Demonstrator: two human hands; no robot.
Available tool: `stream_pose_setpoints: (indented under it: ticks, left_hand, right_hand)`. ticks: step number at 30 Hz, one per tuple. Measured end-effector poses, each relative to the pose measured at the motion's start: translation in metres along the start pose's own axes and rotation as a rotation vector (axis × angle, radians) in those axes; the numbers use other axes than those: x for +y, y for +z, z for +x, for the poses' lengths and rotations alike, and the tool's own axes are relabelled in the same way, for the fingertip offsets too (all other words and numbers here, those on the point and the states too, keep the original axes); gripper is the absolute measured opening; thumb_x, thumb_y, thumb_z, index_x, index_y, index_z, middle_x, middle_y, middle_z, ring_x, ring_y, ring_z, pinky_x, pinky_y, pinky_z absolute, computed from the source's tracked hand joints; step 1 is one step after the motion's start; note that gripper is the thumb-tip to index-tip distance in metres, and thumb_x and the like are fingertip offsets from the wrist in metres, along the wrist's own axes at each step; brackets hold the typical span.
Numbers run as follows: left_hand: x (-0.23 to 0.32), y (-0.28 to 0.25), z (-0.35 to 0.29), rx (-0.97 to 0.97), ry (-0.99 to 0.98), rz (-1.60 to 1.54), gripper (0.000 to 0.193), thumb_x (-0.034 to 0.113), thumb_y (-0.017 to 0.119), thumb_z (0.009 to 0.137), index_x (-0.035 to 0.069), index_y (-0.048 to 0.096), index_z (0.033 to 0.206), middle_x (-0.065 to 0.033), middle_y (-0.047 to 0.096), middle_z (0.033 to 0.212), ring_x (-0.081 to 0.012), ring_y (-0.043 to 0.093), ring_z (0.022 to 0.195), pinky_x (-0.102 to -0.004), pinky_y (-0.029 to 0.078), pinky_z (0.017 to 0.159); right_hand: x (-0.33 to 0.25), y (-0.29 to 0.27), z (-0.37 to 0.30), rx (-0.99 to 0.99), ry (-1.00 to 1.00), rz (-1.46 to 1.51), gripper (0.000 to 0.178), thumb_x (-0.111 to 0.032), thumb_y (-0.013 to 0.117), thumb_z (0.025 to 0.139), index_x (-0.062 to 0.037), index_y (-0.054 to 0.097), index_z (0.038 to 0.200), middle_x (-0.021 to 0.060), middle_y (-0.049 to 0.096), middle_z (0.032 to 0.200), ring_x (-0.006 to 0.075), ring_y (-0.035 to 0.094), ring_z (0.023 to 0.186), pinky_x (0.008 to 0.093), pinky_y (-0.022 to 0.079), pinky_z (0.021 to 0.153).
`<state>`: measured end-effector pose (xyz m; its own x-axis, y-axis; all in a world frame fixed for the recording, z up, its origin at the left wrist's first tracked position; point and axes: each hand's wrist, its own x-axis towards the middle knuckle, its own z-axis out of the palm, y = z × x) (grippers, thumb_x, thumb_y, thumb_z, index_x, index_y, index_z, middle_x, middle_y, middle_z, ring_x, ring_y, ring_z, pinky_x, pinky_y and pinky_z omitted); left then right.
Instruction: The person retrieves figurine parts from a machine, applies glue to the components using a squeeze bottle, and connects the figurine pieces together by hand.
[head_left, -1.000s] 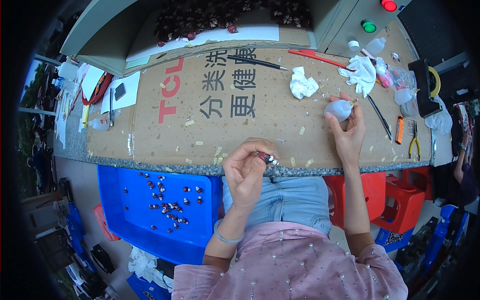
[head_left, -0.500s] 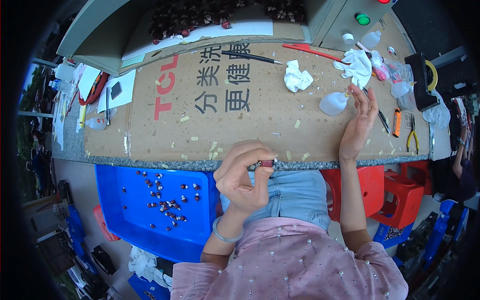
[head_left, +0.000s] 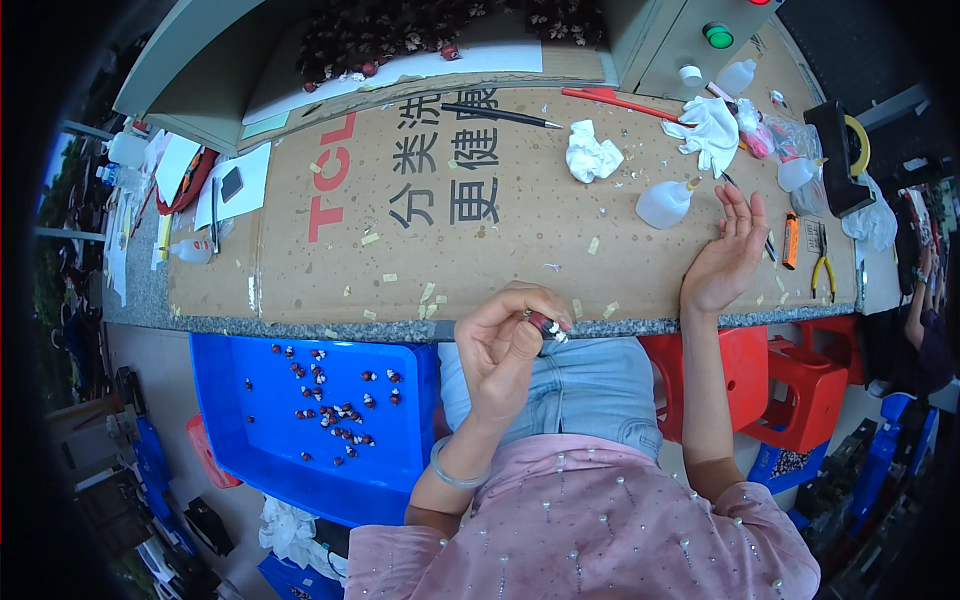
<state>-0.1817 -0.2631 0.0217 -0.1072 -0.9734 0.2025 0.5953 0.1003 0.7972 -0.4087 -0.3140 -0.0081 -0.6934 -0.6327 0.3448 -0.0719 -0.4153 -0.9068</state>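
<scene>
Here, red-white piece (head_left: pixel 542 323), pinched in left hand (head_left: pixel 499 357)

The piece (head_left: pixel 538 321) has a glossy, smooth-looking shell. The bottle (head_left: pixel 660 207) is translucent plastic, smooth and slightly shiny. Matt, spotted cardboard (head_left: pixel 540 250) covers the bench (head_left: pixel 600 328), whose speckled edge looks like stone. The wad (head_left: pixel 592 155) is crumpled and matt, paper or cloth. The tray (head_left: pixel 310 485) is smooth plastic with a soft sheen; the stools (head_left: pixel 795 400) are glossier plastic. The person's shirt (head_left: pixel 610 535) is matt cloth with shiny beads, the bottoms (head_left: pixel 580 390) denim.
</scene>
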Motion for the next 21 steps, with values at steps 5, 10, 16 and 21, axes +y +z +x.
stream_pose_setpoints:
  ticks: [5, 10, 16, 21]
  left_hand:
    - [-0.0021, 0.0023, -0.0012, -0.031, -0.093, -0.141, 0.028, 0.021, 0.058, 0.089, -0.007, 0.058, 0.092, -0.0137, 0.059, 0.087, -0.0199, 0.057, 0.08, -0.0311, 0.044, 0.076]
    - [-0.0016, 0.0038, 0.0002, -0.027, -0.137, -0.183, 0.028, 0.022, 0.057, 0.089, -0.006, 0.058, 0.093, -0.0132, 0.058, 0.086, -0.0197, 0.056, 0.079, -0.0314, 0.043, 0.075]
    - [-0.0027, 0.0001, 0.0006, -0.03, -0.211, -0.285, 0.029, 0.023, 0.056, 0.089, -0.006, 0.057, 0.095, -0.0127, 0.057, 0.088, -0.0213, 0.054, 0.081, -0.0328, 0.042, 0.076]
    - [-0.0041, -0.0007, 0.0043, -0.026, -0.322, -0.469, 0.032, 0.027, 0.055, 0.09, -0.005, 0.056, 0.094, -0.0121, 0.056, 0.087, -0.0235, 0.051, 0.084, -0.0347, 0.039, 0.078]
  right_hand:
    - [-0.0006, 0.0015, 0.0001, 0.009, 0.015, 0.02, 0.057, -0.044, 0.031, 0.095, 0.0012, 0.035, 0.129, 0.0166, 0.051, 0.12, 0.0239, 0.046, 0.115, 0.0328, 0.026, 0.095]
    - [0.0002, 0.0024, 0.0009, 0.016, 0.017, 0.021, 0.057, -0.043, 0.031, 0.095, 0.0023, 0.036, 0.129, 0.0167, 0.051, 0.119, 0.0243, 0.047, 0.115, 0.032, 0.027, 0.093]
    - [0.0019, 0.0007, 0.0014, -0.003, 0.01, 0.026, 0.056, -0.042, 0.031, 0.095, 0.0026, 0.036, 0.129, 0.0166, 0.052, 0.119, 0.0244, 0.047, 0.114, 0.032, 0.027, 0.093]
    - [-0.0025, 0.0038, 0.0015, 0.011, 0.005, 0.042, 0.056, -0.039, 0.037, 0.094, 0.0074, 0.032, 0.126, 0.0204, 0.051, 0.114, 0.0264, 0.048, 0.11, 0.0374, 0.028, 0.099]
